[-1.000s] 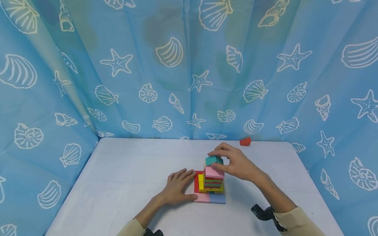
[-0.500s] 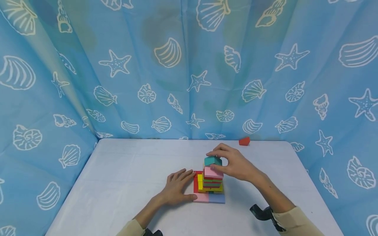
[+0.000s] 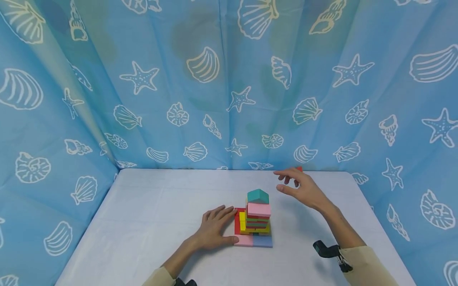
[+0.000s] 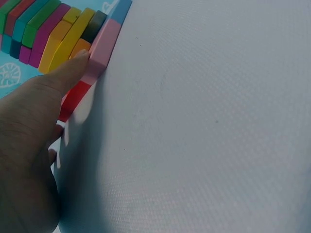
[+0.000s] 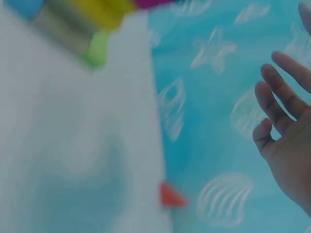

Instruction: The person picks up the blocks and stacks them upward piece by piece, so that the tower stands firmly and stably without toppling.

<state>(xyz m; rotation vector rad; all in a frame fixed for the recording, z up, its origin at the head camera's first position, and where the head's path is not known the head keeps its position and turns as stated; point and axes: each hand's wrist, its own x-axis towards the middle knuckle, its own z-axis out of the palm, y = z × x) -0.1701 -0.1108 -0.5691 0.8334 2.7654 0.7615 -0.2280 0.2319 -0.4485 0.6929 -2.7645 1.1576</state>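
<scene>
A stack of coloured blocks stands upright on the table, with a teal house-shaped block [image 3: 258, 196] on top and a pink block [image 3: 259, 209] just under it. My left hand [image 3: 212, 229] rests beside the base with its fingers spread. Its thumb touches the pink base block [image 4: 103, 51] at the front left corner, and its fingertips reach the red base block [image 3: 237, 222] behind. Off to the right and above the table, my right hand [image 3: 302, 190] holds nothing, its fingers loosely extended. A red block [image 3: 299, 169] at the back edge is mostly hidden behind it.
A white-covered table [image 3: 161, 206] carries the stack. Blue curtain [image 3: 229, 79] with white shell and starfish prints hangs along the back and sides. Black wrist devices [image 3: 325, 249] are strapped near both beige sleeves [image 3: 365, 266].
My right hand has let go of the teal block and moved right and back, away from the stack. The teal block stays on top. The left hand has not moved.
</scene>
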